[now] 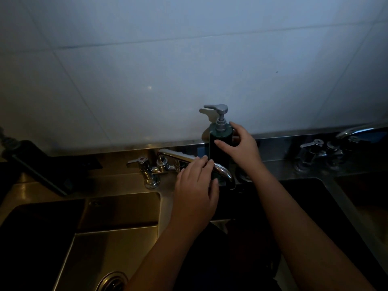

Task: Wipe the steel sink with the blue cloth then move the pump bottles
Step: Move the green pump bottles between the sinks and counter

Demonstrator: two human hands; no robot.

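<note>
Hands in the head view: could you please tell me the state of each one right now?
Left hand: open, resting on the tap spout.
Right hand: closed around the dark pump bottle.

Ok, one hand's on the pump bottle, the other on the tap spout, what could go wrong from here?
1. The tap spout curves directly in front of the pump bottle; pulled forward, the bottle may catch it and tip into the sink.
2. Your right hand grips the bottle from one side, so it could slip.
3. Your left hand rests on the spout and might swing it into the bottle.
</note>
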